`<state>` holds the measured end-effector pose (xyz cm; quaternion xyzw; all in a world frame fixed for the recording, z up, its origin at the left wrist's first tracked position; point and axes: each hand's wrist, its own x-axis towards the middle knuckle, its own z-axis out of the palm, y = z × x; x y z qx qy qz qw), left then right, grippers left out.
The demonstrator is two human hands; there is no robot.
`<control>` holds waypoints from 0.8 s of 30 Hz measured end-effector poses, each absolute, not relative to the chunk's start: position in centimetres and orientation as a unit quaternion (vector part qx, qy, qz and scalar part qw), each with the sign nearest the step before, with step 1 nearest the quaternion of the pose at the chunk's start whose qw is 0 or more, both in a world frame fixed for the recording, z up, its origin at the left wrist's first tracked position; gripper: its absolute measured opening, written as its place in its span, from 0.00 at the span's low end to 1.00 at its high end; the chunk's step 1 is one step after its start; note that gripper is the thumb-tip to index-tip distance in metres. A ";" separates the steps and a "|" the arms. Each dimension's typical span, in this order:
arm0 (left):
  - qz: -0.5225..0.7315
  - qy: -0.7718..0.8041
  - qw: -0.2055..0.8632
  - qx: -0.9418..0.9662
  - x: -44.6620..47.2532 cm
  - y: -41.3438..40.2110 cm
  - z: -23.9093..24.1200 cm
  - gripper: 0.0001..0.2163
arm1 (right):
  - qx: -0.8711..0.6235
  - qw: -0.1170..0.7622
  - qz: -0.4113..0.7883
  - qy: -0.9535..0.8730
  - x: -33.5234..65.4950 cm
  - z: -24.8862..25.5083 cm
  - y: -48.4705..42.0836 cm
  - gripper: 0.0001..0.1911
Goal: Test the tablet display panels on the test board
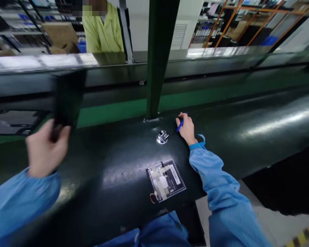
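Observation:
My left hand point(46, 149) grips a dark flat rectangular panel point(70, 96) by its lower edge, raised at the left; motion smears both. On the dark bench my right hand point(187, 129) rests, closed round a slim blue pen-like tool point(180, 125). Just left of that hand lies a shiny round metal piece point(162, 137) with a small block on it. Nearer to me sits a flat electronic assembly point(166, 180) with a black label card, strips of tape and a red wire at one corner.
A dark green post point(158, 61) rises from the back of the bench point(113, 147). Far left lies a flat dark-framed item point(14, 121). Across the line stands a person in a yellow-green top point(103, 32), near cardboard boxes point(60, 34) and orange-framed shelves point(237, 20).

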<state>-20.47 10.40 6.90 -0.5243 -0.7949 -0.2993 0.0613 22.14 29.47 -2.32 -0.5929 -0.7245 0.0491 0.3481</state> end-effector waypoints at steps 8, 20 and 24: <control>-0.152 -0.651 0.032 -0.743 -13.7 30.1 2.8 0.20 | -0.573 0.364 0.056 -0.732 23.5 -3.4 30.4 0.15; -0.142 -0.618 -0.003 -0.773 -8.2 38.6 -0.7 0.29 | -0.574 0.360 0.043 -0.734 24.6 -4.4 31.7 0.16; -0.159 -0.722 -0.006 -0.673 -10.6 35.8 -2.9 0.32 | -0.575 0.376 0.051 -0.725 24.8 -4.6 32.4 0.16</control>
